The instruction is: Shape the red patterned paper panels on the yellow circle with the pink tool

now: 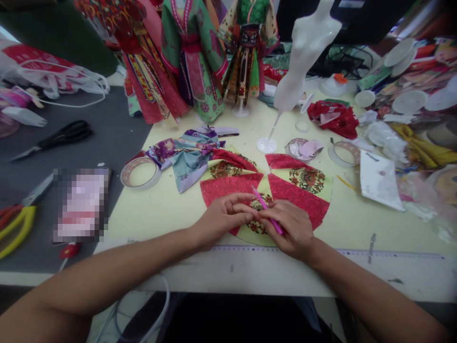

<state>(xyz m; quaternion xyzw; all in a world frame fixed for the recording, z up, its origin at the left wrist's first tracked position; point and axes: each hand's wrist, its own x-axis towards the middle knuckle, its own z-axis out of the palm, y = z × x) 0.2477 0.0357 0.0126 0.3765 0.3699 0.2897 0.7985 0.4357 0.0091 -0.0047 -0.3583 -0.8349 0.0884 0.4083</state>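
In my right hand (291, 228) is a slim pink pen (276, 226), its tip pointing up and away from me. The fingers of that hand are closed round it. My left hand (221, 216) has its fingers loosely stretched toward the right, their tips meeting the right fingertips. Whether anything small lies between the fingertips I cannot tell. Both hands rest over a round cloth piece (298, 195) of red and pale yellow panels with dark floral medallions. It lies spread flat, with a notch at its far middle. The hands hide part of its near side.
A long ruler (357, 253) runs along the near table side. Tape rolls (141, 173), a crumpled blue-purple doll garment (193, 155) and a white mannequin (294, 66) stand beyond. Scissors (64, 136) and a blurred phone (82, 205) lie left. Dressed doll forms (196, 62) line the back.
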